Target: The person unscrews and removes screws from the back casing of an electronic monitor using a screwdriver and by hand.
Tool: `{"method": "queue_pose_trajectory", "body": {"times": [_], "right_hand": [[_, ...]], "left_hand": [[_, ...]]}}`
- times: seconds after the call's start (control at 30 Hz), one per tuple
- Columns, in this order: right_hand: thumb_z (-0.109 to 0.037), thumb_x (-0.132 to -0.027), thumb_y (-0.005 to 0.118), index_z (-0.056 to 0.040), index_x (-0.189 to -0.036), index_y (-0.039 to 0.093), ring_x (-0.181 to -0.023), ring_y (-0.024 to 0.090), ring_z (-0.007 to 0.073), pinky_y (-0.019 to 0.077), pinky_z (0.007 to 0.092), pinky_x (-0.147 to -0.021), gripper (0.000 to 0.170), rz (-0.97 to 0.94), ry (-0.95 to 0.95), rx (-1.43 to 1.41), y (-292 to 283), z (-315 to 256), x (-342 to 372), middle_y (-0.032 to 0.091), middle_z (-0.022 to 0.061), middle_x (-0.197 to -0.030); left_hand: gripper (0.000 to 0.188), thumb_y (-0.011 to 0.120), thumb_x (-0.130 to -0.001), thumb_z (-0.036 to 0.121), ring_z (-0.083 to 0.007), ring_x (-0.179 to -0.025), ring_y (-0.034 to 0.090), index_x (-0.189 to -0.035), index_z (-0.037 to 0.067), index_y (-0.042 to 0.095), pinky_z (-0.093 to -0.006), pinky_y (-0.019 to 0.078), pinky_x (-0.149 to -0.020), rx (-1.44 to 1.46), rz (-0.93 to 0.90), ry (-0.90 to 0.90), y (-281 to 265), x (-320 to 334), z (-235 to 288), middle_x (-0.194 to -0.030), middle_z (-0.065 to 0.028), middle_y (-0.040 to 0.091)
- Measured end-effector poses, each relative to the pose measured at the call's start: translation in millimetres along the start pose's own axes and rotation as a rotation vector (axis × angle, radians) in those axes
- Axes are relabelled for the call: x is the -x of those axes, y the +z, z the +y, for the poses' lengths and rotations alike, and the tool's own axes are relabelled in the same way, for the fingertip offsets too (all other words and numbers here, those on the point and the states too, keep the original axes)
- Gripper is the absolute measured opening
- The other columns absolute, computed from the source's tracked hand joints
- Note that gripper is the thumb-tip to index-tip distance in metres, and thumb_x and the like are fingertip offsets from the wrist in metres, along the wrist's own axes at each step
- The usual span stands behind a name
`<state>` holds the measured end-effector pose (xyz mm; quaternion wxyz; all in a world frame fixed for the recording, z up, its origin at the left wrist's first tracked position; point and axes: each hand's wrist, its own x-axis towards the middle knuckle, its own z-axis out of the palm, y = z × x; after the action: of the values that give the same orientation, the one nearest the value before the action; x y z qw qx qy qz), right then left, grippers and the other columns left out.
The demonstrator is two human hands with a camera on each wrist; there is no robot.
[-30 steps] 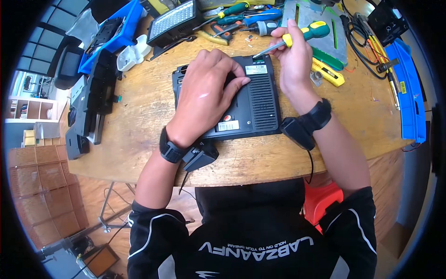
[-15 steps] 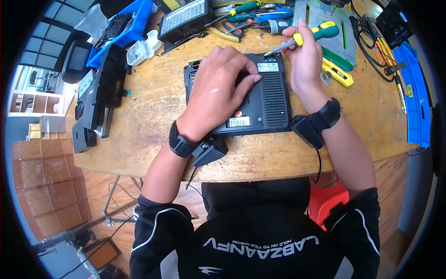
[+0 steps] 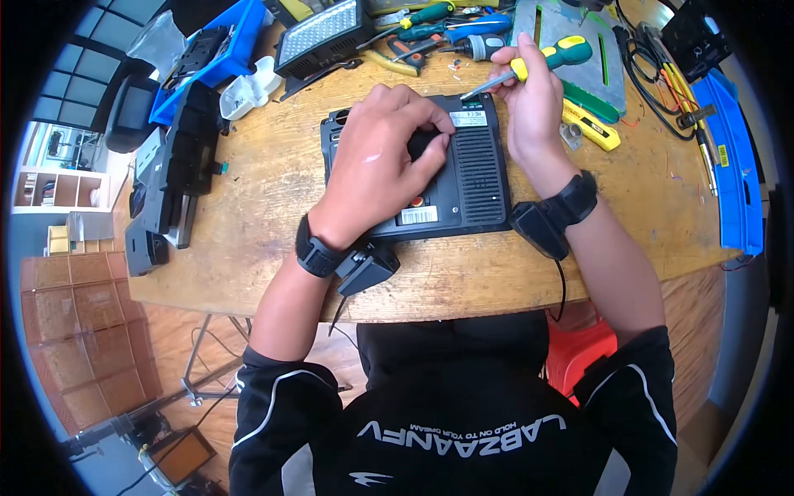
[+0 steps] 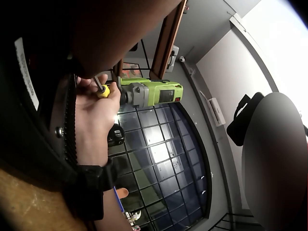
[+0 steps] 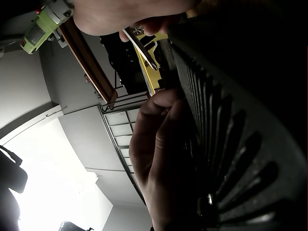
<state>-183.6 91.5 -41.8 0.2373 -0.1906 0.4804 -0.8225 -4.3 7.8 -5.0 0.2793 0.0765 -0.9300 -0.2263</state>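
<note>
A black device (image 3: 475,182) with a vented strip and labels lies flat on the wooden table. My left hand (image 3: 376,157) rests over its left part, thumb and fingers bent close together at the surface; whether they pinch anything is hidden. My right hand (image 3: 533,116) grips a green and yellow screwdriver (image 3: 567,52), its metal shaft pointing down-left to the green slot area at the device's top right corner. The left wrist view shows the right hand (image 4: 96,118) around the yellow collar. In the right wrist view, the left hand (image 5: 161,139) is beside the vents (image 5: 216,115).
Behind the device are an LED lamp (image 3: 321,37), pliers and screwdrivers. A yellow cutter (image 3: 591,126) lies right of the right hand, near a grey-green plate (image 3: 579,41). Blue trays (image 3: 732,165) stand at both sides, with black casings (image 3: 190,140) at left.
The whole head view has shifted slightly. Both hands keep nearly the same places on and above the device, and the screwdriver tip stays at its top right corner.
</note>
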Motion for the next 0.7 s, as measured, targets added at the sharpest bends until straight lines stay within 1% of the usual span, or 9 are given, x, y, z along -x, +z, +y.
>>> {"method": "queue_pose_trajectory", "body": {"times": [0.07,0.27,0.33,0.4,0.47,0.5,0.53,0.6,0.7], "right_hand": [[-0.039,-0.105,0.056,-0.0033,-0.091,0.067,-0.074,0.052,0.0112,0.0448,0.0286,-0.072,0.04,-0.052,-0.046,-0.001,-2.5,3.2,-1.0,0.053,0.0006,-0.076],[-0.038,-0.106,0.055,-0.0025,-0.09,0.067,-0.073,0.051,0.012,0.0444,0.0291,-0.072,0.04,-0.015,-0.033,-0.002,1.5,1.3,-0.8,0.053,0.001,-0.075],[-0.038,-0.106,0.055,-0.0025,-0.09,0.067,-0.073,0.051,0.0119,0.0443,0.0291,-0.072,0.04,-0.024,-0.046,-0.008,-1.1,3.2,0.6,0.053,0.001,-0.075],[-0.038,-0.106,0.055,-0.0023,-0.091,0.067,-0.074,0.051,0.0116,0.0444,0.0292,-0.072,0.04,-0.036,-0.031,-0.015,0.1,2.2,-0.4,0.053,0.001,-0.075],[-0.038,-0.106,0.055,-0.0021,-0.091,0.066,-0.074,0.051,0.0117,0.0444,0.0292,-0.072,0.04,-0.03,-0.024,-0.013,3.0,-0.9,0.3,0.053,0.0011,-0.075],[-0.038,-0.106,0.055,-0.002,-0.092,0.066,-0.074,0.051,0.0118,0.0444,0.0293,-0.072,0.04,-0.016,-0.01,-0.005,2.2,-1.5,1.4,0.053,0.0011,-0.075],[-0.038,-0.106,0.055,-0.002,-0.092,0.066,-0.074,0.051,0.0118,0.0444,0.0293,-0.072,0.04,-0.011,-0.008,-0.003,0.9,-0.9,1.8,0.053,0.0011,-0.075],[-0.038,-0.106,0.055,-0.002,-0.092,0.067,-0.074,0.051,0.0117,0.0441,0.0292,-0.072,0.04,-0.039,-0.026,-0.009,-1.0,2.2,-0.4,0.054,0.0012,-0.076],[-0.038,-0.106,0.055,-0.0019,-0.092,0.067,-0.074,0.051,0.0115,0.0443,0.0289,-0.073,0.04,-0.037,0.003,-0.041,-12.5,11.4,-11.0,0.054,0.0013,-0.076]], "left_hand": [[0.008,0.073,-0.084,0.012,-0.0327,-0.086,0.056,-0.09,0.008,0.071,-0.0432,0.0441,-0.079,0.006,0.011,-0.011,3.3,2.1,0.5,-0.084,-0.0104,0.06],[0.015,0.078,-0.086,0.019,-0.0316,-0.085,0.056,-0.088,0.007,0.069,-0.0425,0.0439,-0.077,-0.081,0.005,-0.048,1.7,0.2,3.0,-0.082,-0.0089,0.061],[0.017,0.08,-0.086,0.017,-0.0291,-0.079,0.053,-0.089,0.003,0.07,-0.0404,0.0426,-0.072,-0.107,0.023,-0.023,0.6,-0.8,4.7,-0.079,-0.0092,0.059],[0.016,0.079,-0.087,0.017,-0.0287,-0.079,0.054,-0.09,0.003,0.07,-0.04,0.0432,-0.072,-0.128,0.016,-0.039,-1.5,-1.6,6.5,-0.08,-0.0096,0.061],[0.014,0.076,-0.088,0.015,-0.0281,-0.082,0.056,-0.092,0.003,0.07,-0.0391,0.0441,-0.074,-0.035,-0.026,-0.114,-3.4,-3.6,8.8,-0.083,-0.0098,0.063],[0.011,0.072,-0.089,0.013,-0.0281,-0.086,0.058,-0.095,0.004,0.071,-0.0385,0.0451,-0.078,-0.033,-0.025,-0.073,-2.2,-2.2,6.0,-0.085,-0.0098,0.064],[0.011,0.072,-0.089,0.013,-0.0281,-0.086,0.058,-0.095,0.004,0.071,-0.0385,0.0451,-0.078,-0.028,-0.029,-0.074,-1.2,-1.0,3.7,-0.085,-0.0098,0.064],[0.014,0.072,-0.088,0.02,-0.0316,-0.083,0.056,-0.092,0.008,0.07,-0.0435,0.0437,-0.078,-0.03,-0.005,0.014,1.3,1.1,-0.6,-0.081,-0.0096,0.06],[0.01,0.074,-0.087,0.016,-0.0316,-0.084,0.056,-0.09,0.007,0.071,-0.0434,0.0438,-0.078,-0.007,0.009,-0.027,2.2,0.7,-0.1,-0.081,-0.0094,0.06]]}}
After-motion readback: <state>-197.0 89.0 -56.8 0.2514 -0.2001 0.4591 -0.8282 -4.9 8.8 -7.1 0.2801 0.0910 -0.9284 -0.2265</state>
